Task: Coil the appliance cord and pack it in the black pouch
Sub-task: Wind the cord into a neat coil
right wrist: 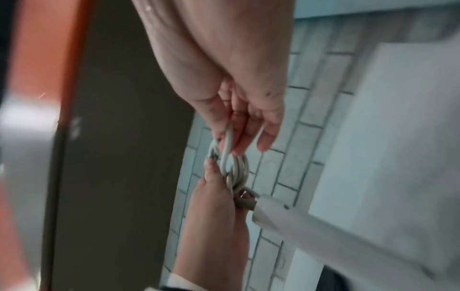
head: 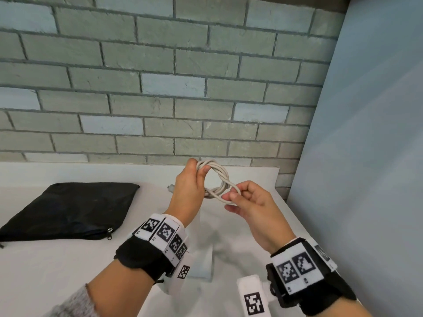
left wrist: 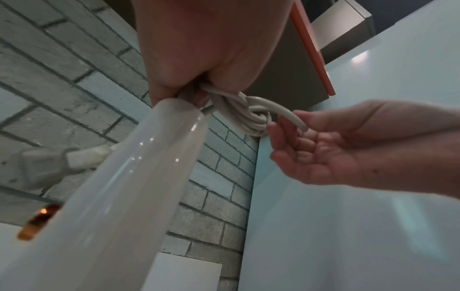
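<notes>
Above the back right part of the white table (head: 68,271), the left hand (head: 190,186) has its fingers curled around the top of the coiled pale cord (head: 219,177), gripping the bundled loops. Lower on the coil, the right hand (head: 249,204) pinches one loop between thumb and forefinger, its other fingers loosely spread. Held clear of the surface, the cord is twisted into a rough figure of eight. Well to the left, toward the table's left edge, the black pouch (head: 73,209) lies flat, its zipper facing the front edge.
</notes>
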